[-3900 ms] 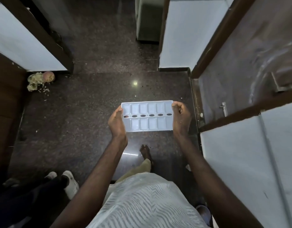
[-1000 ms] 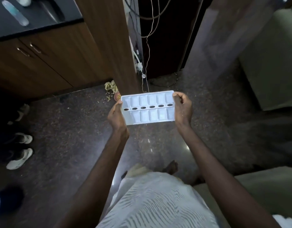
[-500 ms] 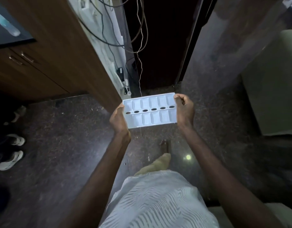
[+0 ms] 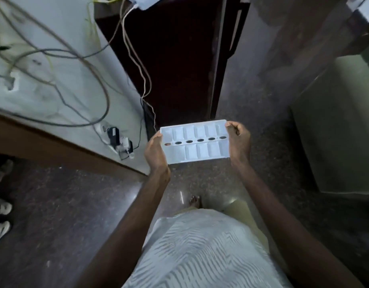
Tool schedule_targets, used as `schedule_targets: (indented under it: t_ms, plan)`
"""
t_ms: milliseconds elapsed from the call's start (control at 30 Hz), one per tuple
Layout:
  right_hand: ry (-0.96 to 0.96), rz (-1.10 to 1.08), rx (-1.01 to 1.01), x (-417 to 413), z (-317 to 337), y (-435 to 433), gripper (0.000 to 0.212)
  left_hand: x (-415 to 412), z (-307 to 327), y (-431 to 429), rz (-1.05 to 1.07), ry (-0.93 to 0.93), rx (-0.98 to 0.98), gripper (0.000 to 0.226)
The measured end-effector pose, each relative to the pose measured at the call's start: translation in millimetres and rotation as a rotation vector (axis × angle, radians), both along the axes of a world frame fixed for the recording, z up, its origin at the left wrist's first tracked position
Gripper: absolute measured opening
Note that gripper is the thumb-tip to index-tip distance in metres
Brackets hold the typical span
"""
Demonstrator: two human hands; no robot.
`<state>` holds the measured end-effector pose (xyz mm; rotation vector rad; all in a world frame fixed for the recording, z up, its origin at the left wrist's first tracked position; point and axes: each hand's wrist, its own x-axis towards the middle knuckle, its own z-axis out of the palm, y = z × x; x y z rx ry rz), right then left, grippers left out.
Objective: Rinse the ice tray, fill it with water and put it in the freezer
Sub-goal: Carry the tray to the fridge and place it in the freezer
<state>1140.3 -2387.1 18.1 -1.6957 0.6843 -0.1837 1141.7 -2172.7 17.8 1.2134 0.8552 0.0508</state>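
Observation:
A white plastic ice tray point(image 4: 195, 142) with two rows of compartments and a middle row of oval holes is held level in front of me, at about waist height. My left hand point(image 4: 155, 151) grips its left short end. My right hand point(image 4: 238, 140) grips its right short end, fingers curled over the rim. Whether the compartments hold water cannot be told. Straight ahead stands a tall dark maroon appliance point(image 4: 175, 59) with its door shut.
A white wall point(image 4: 54, 80) with loose cables and a plug block point(image 4: 119, 142) runs along the left. Shoes point(image 4: 1, 217) lie on the dark speckled floor point(image 4: 65, 215) at far left. A pale green cabinet point(image 4: 341, 132) stands on the right. My bare foot point(image 4: 196, 201) shows below the tray.
I have walked and turned with the tray held the same way. The wooden cabinets have slid out to the left, and the dark appliance and cabled wall are closer.

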Motion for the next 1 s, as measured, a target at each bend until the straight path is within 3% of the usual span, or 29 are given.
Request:
schedule_targets:
  t_ms: [367,667,1000]
  plan:
    - [-0.007,-0.008,0.0,140.1,3.1,-194.8,0.011,145.0,0.5,-198.1,-0.061,-0.001,-0.016,0.018]
    - [-0.004,-0.035,-0.004,239.1,25.1,-365.2,0.018,249.8,7.7,-366.0,-0.077,0.015,-0.028,0.027]
    - [0.025,-0.139,-0.048,370.0,9.6,-510.0,0.021,400.2,-3.1,-503.0,-0.253,0.001,-0.035,0.027]
